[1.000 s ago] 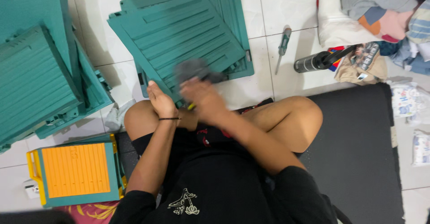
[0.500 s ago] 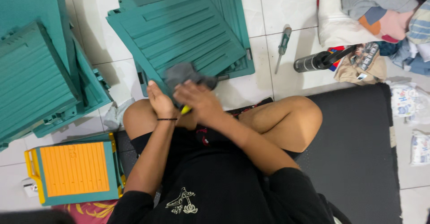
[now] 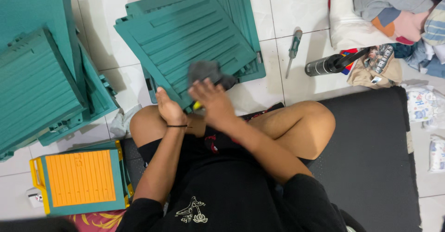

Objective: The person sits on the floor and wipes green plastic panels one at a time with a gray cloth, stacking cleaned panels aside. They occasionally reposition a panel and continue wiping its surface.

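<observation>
Teal panels [image 3: 194,37] w/ screwdriver [image 3: 293,51] nearby

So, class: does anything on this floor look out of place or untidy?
Yes. A screwdriver lies loose on the white tiles, apart from both hands, and a heap of clothes spills over beside a black canister lying on its side.

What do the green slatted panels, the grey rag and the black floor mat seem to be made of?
Green slatted panels: likely moulded plastic, matte, with uniform colour and ribbed slats.
Grey rag: soft cloth, crumpled at the right hand.
Black floor mat: probably foam or rubber, dull and flat.
</observation>
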